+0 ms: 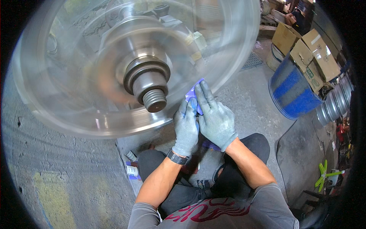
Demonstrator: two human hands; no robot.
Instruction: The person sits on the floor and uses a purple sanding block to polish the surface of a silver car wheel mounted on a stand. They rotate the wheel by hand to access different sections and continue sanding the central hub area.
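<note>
Left hand (187, 128) and right hand (217, 121), knit-gloved, clamped on thin purple sheet (190, 94), near blurred round metal wheel (129, 124)

There are 2 grey gloves (187, 131) (218, 124), 1 wristwatch (178, 157), 1 spinning wheel (126, 124), 1 threaded shaft end (155, 100), at least 2 purple pieces (189, 94) (211, 145), 1 blue drum (293, 91), at least 2 cardboard boxes (285, 38) (322, 57) and 1 lime-green star-shaped thing (322, 176).

Gloved fingers (207, 91) hold purple sheet (189, 94) at blurred wheel (152, 125).
</note>
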